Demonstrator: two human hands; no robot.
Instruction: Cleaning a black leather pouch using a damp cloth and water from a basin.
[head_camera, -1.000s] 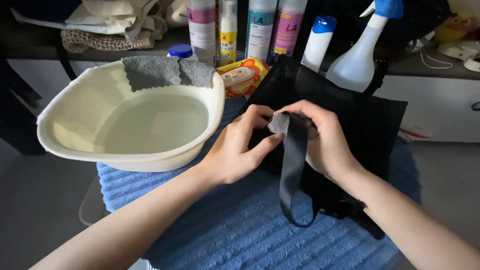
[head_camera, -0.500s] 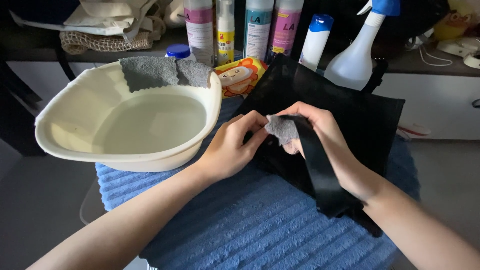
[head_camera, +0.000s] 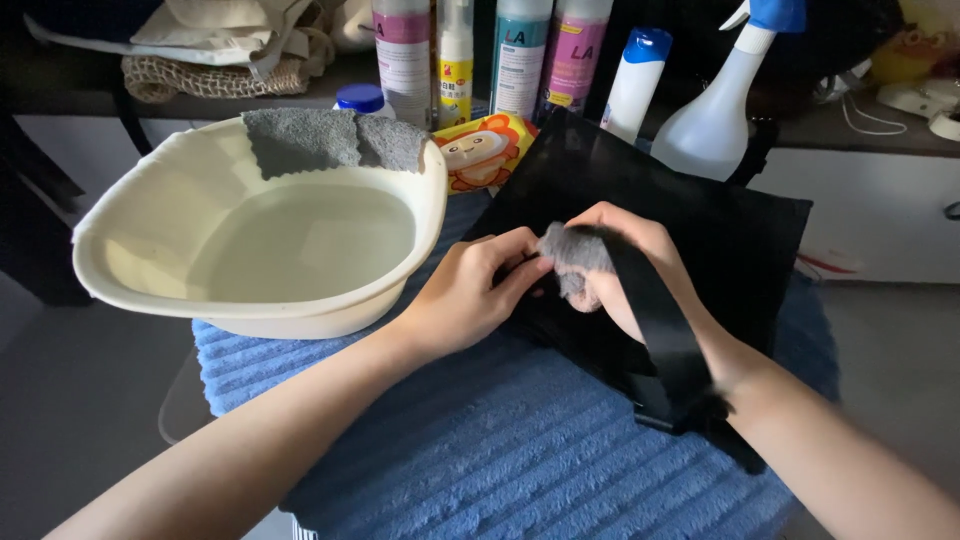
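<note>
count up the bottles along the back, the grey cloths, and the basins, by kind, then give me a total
Upright plastic bottles at the back, spray bottle included: 6
Grey fuzzy cloths, one on the cream basin rim, one in the right hand: 2
Cream plastic basin holding water: 1
Total: 9

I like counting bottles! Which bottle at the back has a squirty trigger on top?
The white spray bottle on the far right, with the blue trigger. The other bottles beside it are straight with plain tops.
</note>
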